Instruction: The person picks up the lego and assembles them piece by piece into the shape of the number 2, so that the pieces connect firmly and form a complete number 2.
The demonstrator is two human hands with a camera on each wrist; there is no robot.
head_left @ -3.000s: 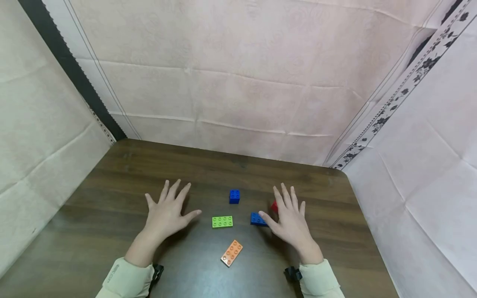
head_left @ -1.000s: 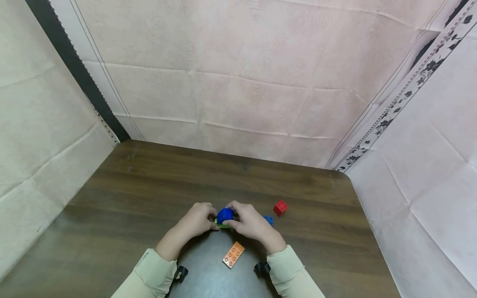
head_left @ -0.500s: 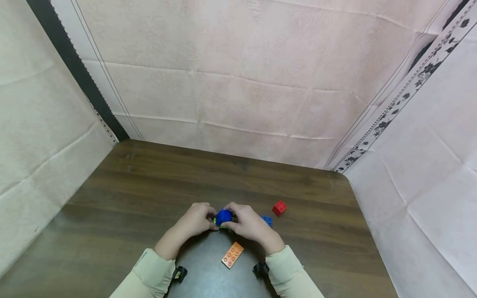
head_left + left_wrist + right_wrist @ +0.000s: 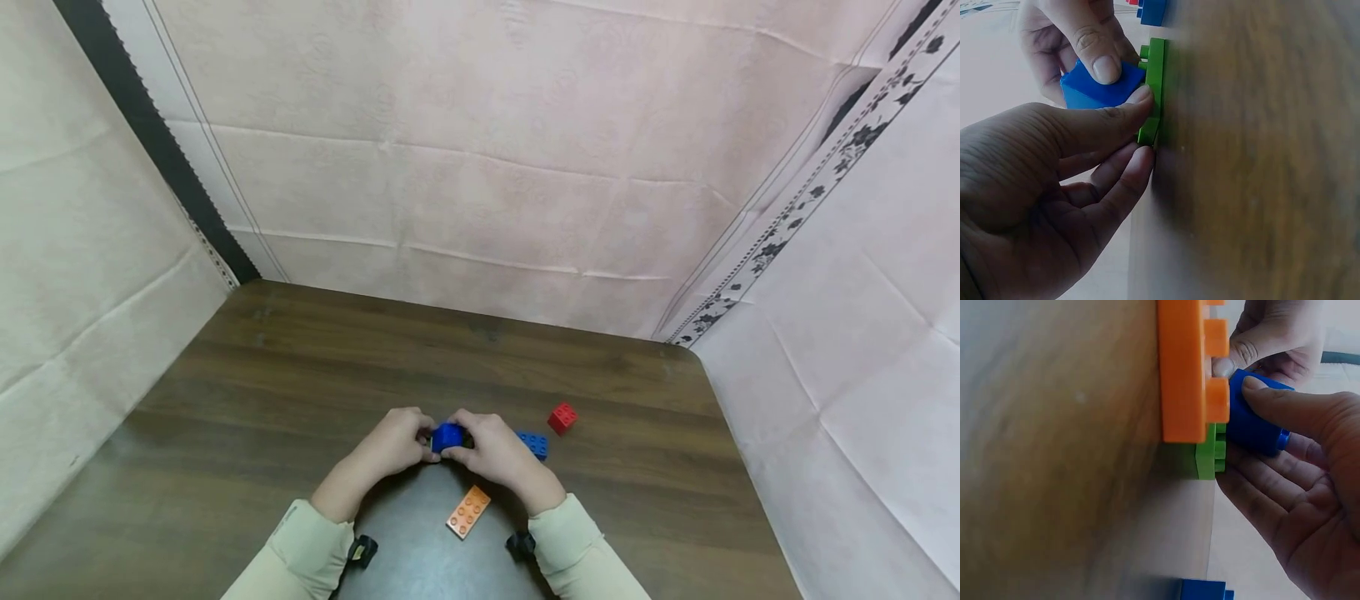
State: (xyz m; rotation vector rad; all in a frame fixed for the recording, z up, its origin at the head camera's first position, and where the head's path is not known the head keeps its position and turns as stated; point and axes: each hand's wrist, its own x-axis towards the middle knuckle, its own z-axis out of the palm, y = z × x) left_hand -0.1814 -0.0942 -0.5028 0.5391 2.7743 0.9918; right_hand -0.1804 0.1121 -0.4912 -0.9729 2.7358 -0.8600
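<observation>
1. Head view, nearest: pale green sleeves (image 4: pixel 300 554) at the bottom edge, with a black wrist piece (image 4: pixel 363 551) just below the left hand's cuff and another on the right side.
2. Between the forearms: an orange brick (image 4: pixel 468 512), studs up, lying at a slant on the tabletop (two rows of four studs, easy to count).
3. Just beyond: left hand (image 4: pixel 396 444), thumb and fingers together, pinching the near-left end of a green brick (image 4: pixel 1155 69); in the left wrist view, thumb on the studded side, fingertips at the end close to the wood. Touching the tabletop or just above, cannot tell which.
4. Opposite: right hand (image 4: pixel 497 450), clamped on a small blue block (image 4: pixel 447 437), thumb on one face and fingers on the far side, close to the left hand's fingertips.
5. Small blue block: tilted, directly over the green brick on its studded side (right wrist view: one stud peeking out, pointing away from the table). Contact with the green studs or a narrow gap, cannot tell.
6. To the right, just beside the right hand and partly covered by it: a longer blue brick (image 4: pixel 534 445), studs up.
7. Slightly farther and rightward: a red block (image 4: pixel 562 418), turned at an angle, apart from the longer blue brick.
8. Farthest: dark wood tabletop (image 4: pixel 375 350), then creased pale cloth (image 4: pixel 487 167) behind, with a floral border (image 4: pixel 772 242) at right.
</observation>
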